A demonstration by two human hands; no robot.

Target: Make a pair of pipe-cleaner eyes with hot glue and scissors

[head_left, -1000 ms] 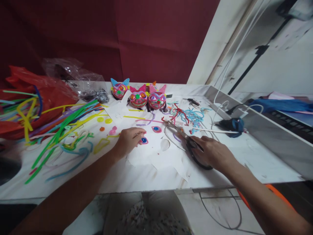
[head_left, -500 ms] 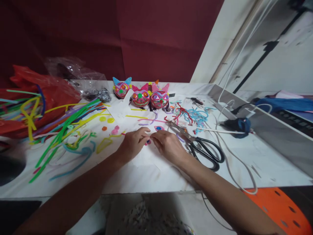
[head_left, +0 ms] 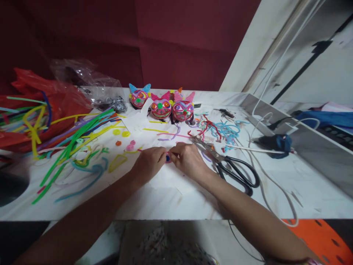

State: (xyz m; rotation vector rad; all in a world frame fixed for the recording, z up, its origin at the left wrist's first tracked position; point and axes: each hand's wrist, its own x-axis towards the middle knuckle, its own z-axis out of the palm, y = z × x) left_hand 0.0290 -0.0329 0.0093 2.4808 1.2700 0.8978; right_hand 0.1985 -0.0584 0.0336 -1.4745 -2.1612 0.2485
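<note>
Left hand (head_left: 149, 162) and right hand (head_left: 190, 159) are meeting above the counter (head_left: 154, 204), the fingertips of both pinching a small blue-and-pink eye-shaped piece (head_left: 168, 158) between them; black-handled scissors (head_left: 220, 158) are lying just beside the right hand; colourful animal-faced figures (head_left: 160, 108) are sitting behind; green pipe cleaners (head_left: 73, 141) are spreading to the left

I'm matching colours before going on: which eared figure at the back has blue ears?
The leftmost figure: its ears are blue. The middle figure and right figure have pink ones; the partly hidden figure behind them shows orange.
</note>
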